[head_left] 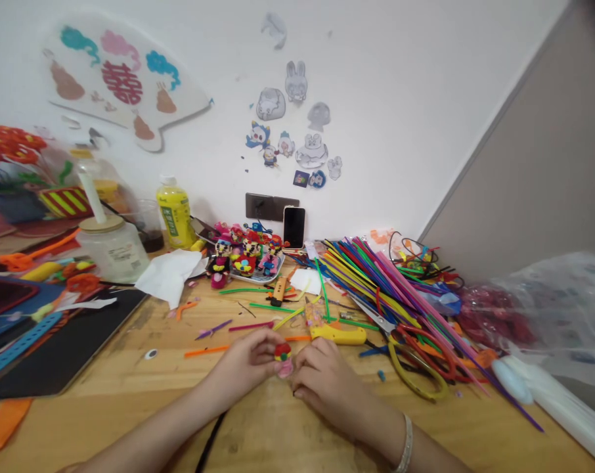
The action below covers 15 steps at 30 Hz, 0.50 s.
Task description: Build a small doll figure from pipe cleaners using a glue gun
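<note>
My left hand [245, 366] and my right hand [327, 381] meet at the middle of the wooden table [258, 433]. Both pinch a small craft figure [282, 359] with a red and yellow top and a pink lower part. The fingers of each hand are closed around it. A bracelet [406, 445] circles my right wrist. Loose coloured pipe-cleaner pieces [251, 325] lie just beyond my hands.
A big pile of coloured pipe cleaners [376, 279] and yellow-handled scissors [416, 368] lie at the right. A yellow glue gun [337, 334], finished small figures on a tray [245, 257], a phone [294, 227], a yellow bottle [174, 213], a jar [111, 246] and tissue [172, 274] stand behind.
</note>
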Available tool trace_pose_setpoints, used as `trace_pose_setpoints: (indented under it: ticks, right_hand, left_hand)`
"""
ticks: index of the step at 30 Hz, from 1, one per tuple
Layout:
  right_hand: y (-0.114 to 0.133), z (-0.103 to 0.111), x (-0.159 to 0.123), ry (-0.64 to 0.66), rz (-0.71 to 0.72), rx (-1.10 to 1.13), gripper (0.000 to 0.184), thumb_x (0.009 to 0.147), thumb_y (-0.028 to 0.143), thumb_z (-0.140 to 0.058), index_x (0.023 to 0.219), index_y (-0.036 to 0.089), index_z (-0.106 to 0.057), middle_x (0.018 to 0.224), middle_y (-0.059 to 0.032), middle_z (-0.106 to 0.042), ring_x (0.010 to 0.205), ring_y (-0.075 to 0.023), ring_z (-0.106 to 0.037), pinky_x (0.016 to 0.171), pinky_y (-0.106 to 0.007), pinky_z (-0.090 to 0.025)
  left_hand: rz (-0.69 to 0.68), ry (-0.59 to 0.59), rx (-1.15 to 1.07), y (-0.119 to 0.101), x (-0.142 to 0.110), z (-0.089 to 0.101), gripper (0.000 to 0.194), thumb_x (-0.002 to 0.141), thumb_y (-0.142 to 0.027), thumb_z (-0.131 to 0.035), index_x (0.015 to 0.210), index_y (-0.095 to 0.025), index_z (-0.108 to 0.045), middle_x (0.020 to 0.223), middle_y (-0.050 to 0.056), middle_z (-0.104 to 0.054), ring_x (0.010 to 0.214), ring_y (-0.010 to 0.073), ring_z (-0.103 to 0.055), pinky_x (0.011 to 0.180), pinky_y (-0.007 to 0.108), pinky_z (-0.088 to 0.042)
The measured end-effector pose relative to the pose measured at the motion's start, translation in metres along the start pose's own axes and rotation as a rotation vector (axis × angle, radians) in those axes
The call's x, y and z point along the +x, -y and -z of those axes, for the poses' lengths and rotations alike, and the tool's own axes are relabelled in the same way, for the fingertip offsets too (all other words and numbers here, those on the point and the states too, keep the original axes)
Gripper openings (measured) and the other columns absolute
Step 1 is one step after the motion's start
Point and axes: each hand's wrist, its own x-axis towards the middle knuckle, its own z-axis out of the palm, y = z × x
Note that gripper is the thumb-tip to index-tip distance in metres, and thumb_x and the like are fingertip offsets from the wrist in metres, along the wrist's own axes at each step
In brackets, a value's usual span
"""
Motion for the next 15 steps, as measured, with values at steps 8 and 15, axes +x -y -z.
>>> trace_pose_setpoints:
  ticks: [8, 15]
  right_hand:
    - [-0.0007, 0.0012, -0.0021, 0.007, -0.034, 0.002, 0.009, 0.078, 0.019, -0.067, 0.08, 0.022, -0.059, 0.087, 0.0035, -0.059, 0.09, -0.0155, -0.045, 0.083, -0.03, -0.032]
    - [-0.0001, -0.0001, -0.002, 0.003, -0.013, -0.014, 0.007, 0.081, 0.018, -0.063, 0.078, 0.021, -0.058, 0.085, 0.0026, -0.06, 0.088, -0.0158, -0.045, 0.084, -0.031, -0.031]
  left_hand:
    - [-0.002, -0.02, 0.012, 0.0, -0.0008, -0.0001, 0.025, 0.058, -0.021, -0.074, 0.077, -0.019, -0.058, 0.079, -0.001, -0.065, 0.079, 0.018, -0.065, 0.077, 0.034, -0.051]
    - [0.006, -0.007, 0.005, -0.0008, -0.0013, -0.0008, 0.027, 0.057, -0.024, -0.075, 0.077, -0.02, -0.058, 0.081, -0.001, -0.066, 0.08, 0.0181, -0.065, 0.078, 0.035, -0.051]
